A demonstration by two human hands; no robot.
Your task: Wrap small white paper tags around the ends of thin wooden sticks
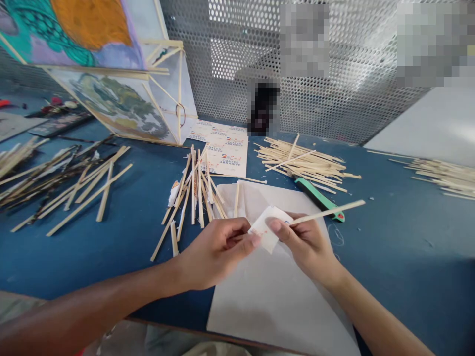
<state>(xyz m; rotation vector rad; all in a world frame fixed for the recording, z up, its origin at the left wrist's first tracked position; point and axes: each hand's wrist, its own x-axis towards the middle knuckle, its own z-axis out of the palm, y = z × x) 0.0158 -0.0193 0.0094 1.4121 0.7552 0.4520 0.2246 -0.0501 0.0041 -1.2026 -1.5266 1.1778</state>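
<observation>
My right hand [306,240] is closed on a folded piece of sandpaper [267,228], its white printed backing outward. A thin wooden stick [330,211] runs through the fold and juts out to the right past my fingers. On the other side, my left hand [222,249] pinches at the sandpaper's left edge, in line with the stick; its fingers mostly hide the stick's end. Both hands are above a pale grey sheet [256,301] on the blue table [401,277]. Just beyond my right hand lies a green-handled cutter [321,199].
Loose sticks [196,188] lie left of the sheet, with a stick pile [304,160] behind it. More sticks [449,175] lie far right, and darker strips [55,178] far left. Printed abrasive paper [232,148] lies near a painted frame structure [122,106]. Perforated metal [226,59] stands behind.
</observation>
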